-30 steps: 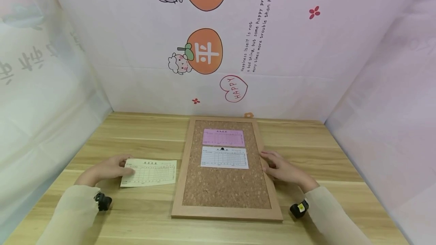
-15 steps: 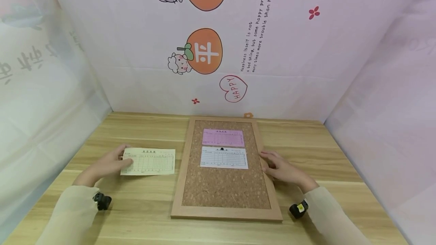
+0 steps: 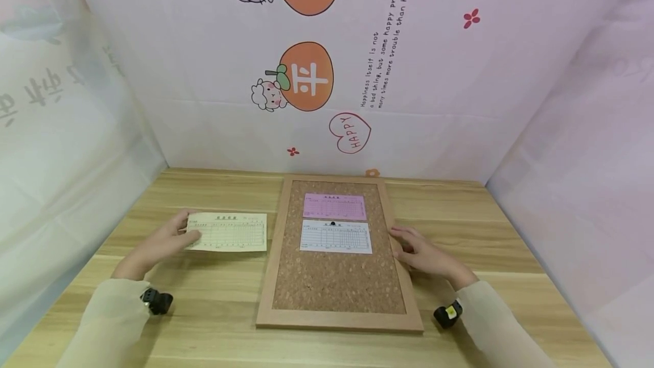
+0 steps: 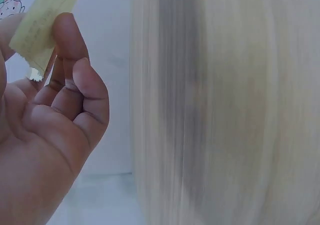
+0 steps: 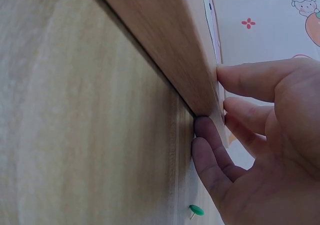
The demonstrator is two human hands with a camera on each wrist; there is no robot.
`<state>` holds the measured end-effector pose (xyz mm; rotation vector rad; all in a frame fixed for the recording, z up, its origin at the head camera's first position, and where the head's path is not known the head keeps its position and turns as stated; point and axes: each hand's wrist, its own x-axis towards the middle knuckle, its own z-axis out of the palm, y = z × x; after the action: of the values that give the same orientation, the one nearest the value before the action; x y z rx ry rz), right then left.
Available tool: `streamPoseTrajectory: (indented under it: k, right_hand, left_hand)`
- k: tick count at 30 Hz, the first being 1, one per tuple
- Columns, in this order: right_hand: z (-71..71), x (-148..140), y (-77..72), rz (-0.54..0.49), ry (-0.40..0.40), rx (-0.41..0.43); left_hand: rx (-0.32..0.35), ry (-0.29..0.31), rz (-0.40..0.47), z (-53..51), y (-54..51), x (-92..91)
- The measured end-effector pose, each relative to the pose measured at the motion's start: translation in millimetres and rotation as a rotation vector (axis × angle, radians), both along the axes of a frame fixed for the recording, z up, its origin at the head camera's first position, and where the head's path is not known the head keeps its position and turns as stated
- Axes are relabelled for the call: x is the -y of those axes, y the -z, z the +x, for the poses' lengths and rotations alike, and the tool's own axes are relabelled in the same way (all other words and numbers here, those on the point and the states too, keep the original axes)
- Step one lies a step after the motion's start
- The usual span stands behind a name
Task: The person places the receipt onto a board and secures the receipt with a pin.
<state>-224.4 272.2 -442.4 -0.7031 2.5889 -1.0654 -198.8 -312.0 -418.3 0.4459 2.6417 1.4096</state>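
My left hand (image 3: 166, 240) pinches the left edge of a pale yellow printed form slip (image 3: 227, 233), thumb on top, left of a wood-framed corkboard (image 3: 339, 283). The left wrist view shows the slip's torn edge (image 4: 37, 40) between thumb and fingers, raised off the table. On the cork lie a pink form slip (image 3: 334, 206) and, below it, a white one (image 3: 334, 238) with a black pushpin (image 3: 333, 223) at its top. My right hand (image 3: 426, 251) holds the board's right frame edge, thumb on the face and other fingertips against the side.
A green pushpin (image 5: 196, 210) lies on the table beyond the right hand in the right wrist view. The wooden table (image 3: 214, 322) is enclosed by white printed cloth (image 3: 434, 101) at the back and both sides.
My left hand has moved the yellow slip away from me, toward the back of the table, and it now lies more level with the white slip. The right hand and board stay put.
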Motion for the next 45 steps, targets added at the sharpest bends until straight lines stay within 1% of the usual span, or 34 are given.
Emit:
streamPoseTrajectory:
  k: [4,7,11,13,17,20,24,26,30,32,35,39,42,45]
  right_hand:
    - [1.2,1,-0.5,0.010,0.002,-0.015]
    - [2.2,1,-0.5,0.016,0.005,-0.011]
    - [3.1,0,-0.9,0.016,0.003,-0.003]
    - [3.0,0,-1.5,0.022,-0.002,-0.005]
    - [1.3,0,-4.8,0.059,-0.006,-0.048]
    - [-0.9,1,-7.0,0.082,-0.009,-0.064]
    - [-2.4,2,-8.6,0.100,-0.008,-0.053]
    - [-2.6,3,-9.1,0.104,-0.005,-0.047]
    - [-3.0,3,-10.1,0.109,-0.004,-0.034]
    - [-2.9,3,-10.6,0.107,-0.003,-0.028]
    - [-2.7,5,-11.9,0.116,0.001,-0.031]
    - [-2.0,7,-13.9,0.122,0.009,-0.041]
    - [-1.8,9,-15.1,0.122,0.009,-0.054]
    - [-2.0,10,-15.3,0.126,0.024,-0.055]
  left_hand:
    - [-0.019,0.018,0.041,-0.2,0.0,-4.3]
    - [-0.008,0.036,0.083,-1.8,1.4,-8.6]
    - [0.017,0.062,0.123,-6.1,6.3,-17.8]
    - [0.024,0.070,0.123,-7.8,9.1,-23.8]
    - [0.038,0.074,0.109,-10.7,13.0,-37.2]
    - [0.057,0.076,0.106,-13.0,15.3,-47.5]
    - [0.088,0.085,0.107,-13.8,18.8,-59.2]
    - [0.093,0.088,0.103,-13.3,21.0,-63.6]
    - [0.078,0.108,0.120,-13.1,25.4,-71.6]
    - [0.069,0.121,0.142,-14.2,27.8,-76.5]
    - [0.063,0.126,0.147,-15.6,31.3,-84.6]
    - [0.086,0.130,0.162,-16.5,32.2,-96.2]
    - [0.110,0.132,0.176,-16.6,29.6,-104.1]
    - [0.126,0.131,0.186,-16.7,26.6,-110.9]
